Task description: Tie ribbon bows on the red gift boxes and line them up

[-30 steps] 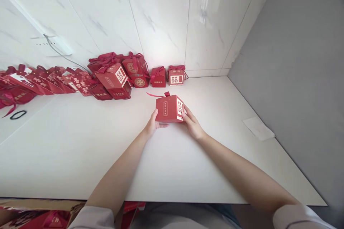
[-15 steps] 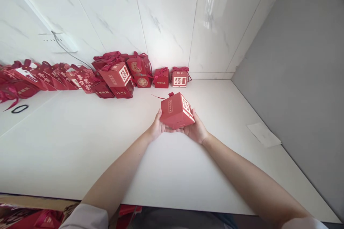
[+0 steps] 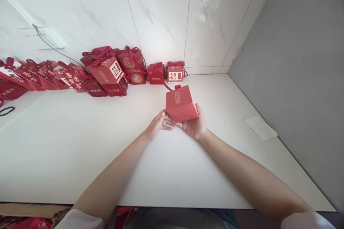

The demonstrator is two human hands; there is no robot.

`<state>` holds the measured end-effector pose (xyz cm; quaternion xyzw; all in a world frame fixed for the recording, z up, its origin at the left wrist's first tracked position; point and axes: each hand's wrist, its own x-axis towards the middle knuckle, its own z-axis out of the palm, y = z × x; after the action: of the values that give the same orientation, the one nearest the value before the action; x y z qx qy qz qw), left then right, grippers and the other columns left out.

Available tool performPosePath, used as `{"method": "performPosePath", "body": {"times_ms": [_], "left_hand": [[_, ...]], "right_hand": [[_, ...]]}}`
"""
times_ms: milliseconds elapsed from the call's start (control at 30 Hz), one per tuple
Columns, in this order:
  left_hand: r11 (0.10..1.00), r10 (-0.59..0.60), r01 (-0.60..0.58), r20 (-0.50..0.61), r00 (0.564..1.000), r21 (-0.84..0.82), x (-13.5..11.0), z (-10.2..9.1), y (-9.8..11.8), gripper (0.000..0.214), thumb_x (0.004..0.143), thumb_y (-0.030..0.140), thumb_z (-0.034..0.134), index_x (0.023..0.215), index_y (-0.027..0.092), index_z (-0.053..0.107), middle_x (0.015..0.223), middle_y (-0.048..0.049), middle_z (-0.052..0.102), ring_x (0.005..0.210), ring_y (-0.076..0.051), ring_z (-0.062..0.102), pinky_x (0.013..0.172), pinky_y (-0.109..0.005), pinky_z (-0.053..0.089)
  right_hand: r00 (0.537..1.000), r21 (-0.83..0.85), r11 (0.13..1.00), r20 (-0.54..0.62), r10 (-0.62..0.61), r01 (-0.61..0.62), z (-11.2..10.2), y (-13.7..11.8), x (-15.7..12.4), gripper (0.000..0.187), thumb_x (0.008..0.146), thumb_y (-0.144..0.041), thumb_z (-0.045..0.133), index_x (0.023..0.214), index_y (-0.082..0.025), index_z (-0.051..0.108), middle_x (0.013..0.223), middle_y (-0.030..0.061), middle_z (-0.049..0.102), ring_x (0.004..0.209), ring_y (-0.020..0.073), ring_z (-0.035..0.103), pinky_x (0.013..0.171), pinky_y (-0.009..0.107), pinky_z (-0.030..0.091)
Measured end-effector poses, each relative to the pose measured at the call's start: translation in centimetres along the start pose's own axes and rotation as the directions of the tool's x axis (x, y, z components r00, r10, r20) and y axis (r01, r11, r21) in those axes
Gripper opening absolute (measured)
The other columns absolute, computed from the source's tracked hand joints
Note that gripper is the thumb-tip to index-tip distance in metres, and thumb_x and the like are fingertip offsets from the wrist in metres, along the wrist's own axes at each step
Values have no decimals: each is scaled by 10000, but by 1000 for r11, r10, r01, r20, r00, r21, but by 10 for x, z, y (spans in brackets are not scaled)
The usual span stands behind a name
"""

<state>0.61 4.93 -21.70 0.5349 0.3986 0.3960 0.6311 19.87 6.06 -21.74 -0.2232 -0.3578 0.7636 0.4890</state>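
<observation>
Status: right hand (image 3: 194, 126) is cupping the red box (image 3: 181, 105) from underneath, fingers curled round its lower right side. It's holding the box tilted, just above the bench (image 3: 80, 143) at mid-bench and a bit in front of the tiled wall (image 3: 161, 14). Left hand (image 3: 158, 125) is lying open, fingers stretched out, with the tips touching the box's lower left corner. It's steadying, not gripping.

Done, as far as I can judge:
- Box in hand is looking fully folded: closed cube, all faces flush.
- Two small boxes (image 3: 173, 73) are sitting against the wall with bows on top, so they're reading as finished.
- Pile of bigger boxes (image 3: 107, 75) is stacked just left of them, also carrying bows.

Left, as far as I can judge:
- Ribbon tail (image 3: 168, 86) is trailing loose from the tab on top of the held box. No bow is showing, so the tie looks not yet made. The far side is hidden.
- Held box is sitting apart from the row at the wall, not yet placed.
- Flat red pieces (image 3: 40, 78) are leaning along the wall far left. Can't tell if they're folded or blanks.

Also on the bench: paper slip (image 3: 261, 128) well off to the right, black loop (image 3: 6, 111) at the far left edge. Neither hand is reaching toward them.
</observation>
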Motion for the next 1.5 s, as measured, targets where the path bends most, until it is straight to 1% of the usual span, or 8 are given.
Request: {"method": "performPosePath", "body": {"times_ms": [167, 267, 367, 467, 633, 900, 1067, 1500], "left_hand": [[984, 177, -178, -68, 982, -10, -4, -1, -2, 825, 824, 820, 454, 1455, 289, 436, 1461, -129, 498, 1275, -358, 530, 1031, -510, 464], [975, 210, -205, -47, 977, 88, -4, 0, 2, 823, 813, 701, 634, 1479, 267, 420, 1497, -134, 466, 1307, -372, 499, 1086, -520, 408], [988, 135, -127, -92, 987, 84, -2, 2, 5, 678, 862, 580, 654, 1425, 243, 481, 1461, -123, 520, 1293, -352, 520, 1102, -519, 391], [981, -9, -17, -132, 991, -193, 0, 1, 7, 707, 877, 681, 517, 1403, 209, 481, 1384, -148, 591, 1207, -358, 594, 1027, -543, 453], [870, -169, 152, 6, 986, -469, 2, -7, 14, 874, 861, 791, 312, 1413, 134, 482, 1237, -186, 677, 1056, -333, 678, 912, -461, 535], [839, -274, 319, 164, 948, -441, 4, -16, 18, 999, 835, 864, 234, 1322, 57, 564, 1094, -215, 722, 931, -272, 711, 829, -343, 552], [865, -273, 302, 128, 953, -401, 3, -13, 17, 1030, 814, 883, 193, 1306, 60, 567, 1078, -226, 721, 953, -297, 702, 857, -385, 536], [884, -232, 255, 105, 967, -393, 1, -8, 18, 996, 839, 852, 195, 1296, 51, 573, 1064, -233, 717, 955, -306, 685, 930, -432, 493]], "right_hand": [[901, -299, 906, -224, -371, 299, 3, 6, -6, 523, 938, -645, 468, 1316, -287, 525, 1327, 63, 621, 1213, 291, 595, 1057, 495, 480], [843, -445, 833, -258, -472, 330, -1, 9, -6, 507, 914, -572, 588, 1324, -284, 509, 1374, 68, 582, 1214, 269, 584, 1050, 464, 486], [887, -447, 831, -155, -435, 330, -4, 8, -5, 500, 973, -593, 456, 1373, -297, 513, 1470, 53, 524, 1283, 275, 542, 1051, 459, 482], [934, -423, 855, -52, -353, 300, -4, 7, -5, 533, 999, -606, 361, 1468, -363, 436, 1569, 8, 421, 1308, 281, 526, 996, 456, 517], [954, -450, 846, 58, -294, 288, -2, 7, -7, 630, 968, -533, 529, 1543, -444, 285, 1624, -17, 320, 1294, 269, 530, 993, 442, 509], [971, -422, 880, 0, -241, 218, -9, 12, -1, 714, 921, -459, 651, 1536, -450, 289, 1464, 39, 515, 1081, 246, 655, 915, 451, 556], [975, -449, 876, -40, -219, 178, -10, 12, 0, 732, 911, -472, 657, 1543, -423, 289, 1241, 46, 634, 890, 213, 697, 874, 441, 568], [972, -453, 876, -71, -222, 167, -12, 11, 0, 634, 931, -516, 606, 1505, -405, 360, 1027, 13, 677, 879, 206, 682, 796, 382, 553]]}}
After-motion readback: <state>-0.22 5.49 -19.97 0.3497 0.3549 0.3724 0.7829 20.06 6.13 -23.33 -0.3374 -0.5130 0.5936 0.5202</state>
